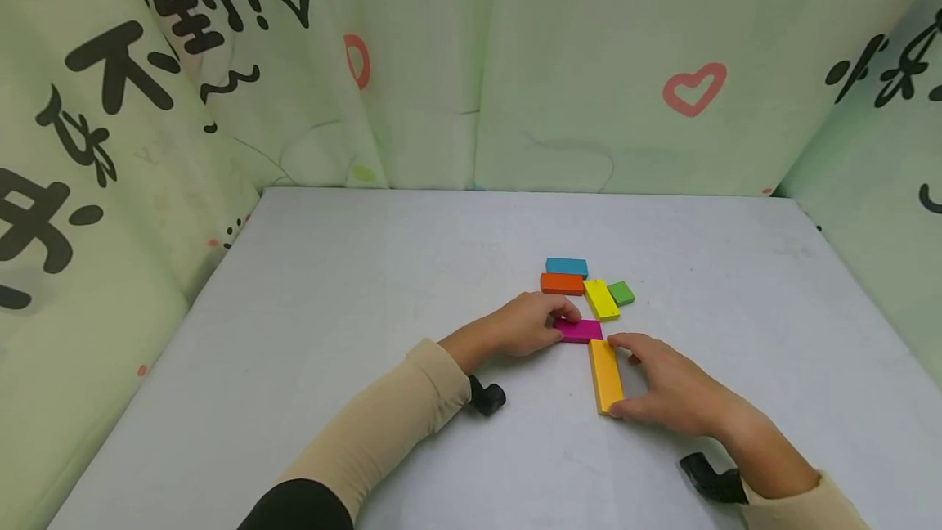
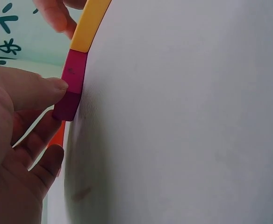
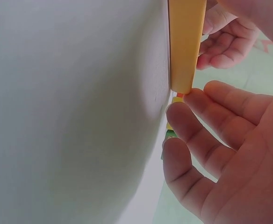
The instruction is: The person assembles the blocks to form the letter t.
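Bench (image 1: 368, 285), pale grey, carries everything. My right hand (image 1: 673, 387) clasps the long orange-yellow wooden block (image 1: 605, 375) at both ends; my left hand (image 1: 526, 324) pinches the flat magenta wooden block (image 1: 579, 330) touching it. I judge a nudge could break their corner. Only the left wrist view shows that seam.

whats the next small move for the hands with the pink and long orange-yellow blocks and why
Probably a slight nudge of the magenta block by the left hand so its right end squares up with the top end of the long amber block, which the right hand holds at both ends. The two blocks already meet near a corner, forming an L.
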{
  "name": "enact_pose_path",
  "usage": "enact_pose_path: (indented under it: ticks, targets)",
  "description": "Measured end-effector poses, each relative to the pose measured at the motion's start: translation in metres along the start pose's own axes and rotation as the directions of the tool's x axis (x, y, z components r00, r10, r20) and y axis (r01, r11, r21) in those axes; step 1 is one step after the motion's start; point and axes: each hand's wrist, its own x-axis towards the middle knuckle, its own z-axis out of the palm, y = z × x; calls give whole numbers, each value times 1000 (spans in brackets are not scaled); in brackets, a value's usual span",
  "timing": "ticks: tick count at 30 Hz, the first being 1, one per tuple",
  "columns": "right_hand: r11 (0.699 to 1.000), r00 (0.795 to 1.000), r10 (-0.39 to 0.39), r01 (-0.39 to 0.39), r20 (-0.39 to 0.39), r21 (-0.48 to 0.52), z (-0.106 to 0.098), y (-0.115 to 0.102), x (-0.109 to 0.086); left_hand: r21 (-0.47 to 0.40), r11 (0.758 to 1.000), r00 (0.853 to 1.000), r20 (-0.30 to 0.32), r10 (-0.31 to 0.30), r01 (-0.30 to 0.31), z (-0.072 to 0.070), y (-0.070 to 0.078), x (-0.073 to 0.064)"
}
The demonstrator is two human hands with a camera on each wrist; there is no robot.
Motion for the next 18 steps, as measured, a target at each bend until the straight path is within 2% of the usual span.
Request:
enact_pose_path:
  ticks: [18]
  targets:
    - [1000,1000,-1,1,-18,-10,0,4,-6,1,1000,1000,7,26,-26,4,3,4]
